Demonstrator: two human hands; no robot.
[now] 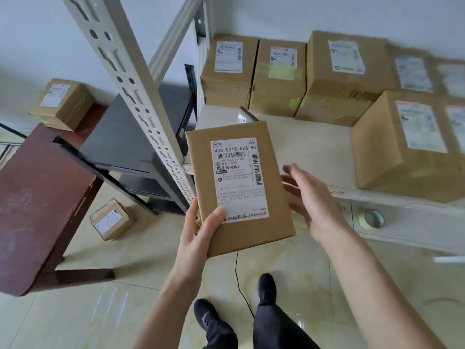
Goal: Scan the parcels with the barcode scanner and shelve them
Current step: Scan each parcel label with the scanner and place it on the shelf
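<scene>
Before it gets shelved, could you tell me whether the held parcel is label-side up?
Yes. The flat parcel shows its white label toward the camera; the left hand grips its lower corner.

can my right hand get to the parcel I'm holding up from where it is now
Probably yes. The right hand is open beside the parcel, nothing between them; the left hand holds only its lower left corner.

Left hand [198, 229] in a grip, right hand [312, 202] loosely spread.

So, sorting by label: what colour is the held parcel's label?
White with black print, on the parcel; head view.
</scene>
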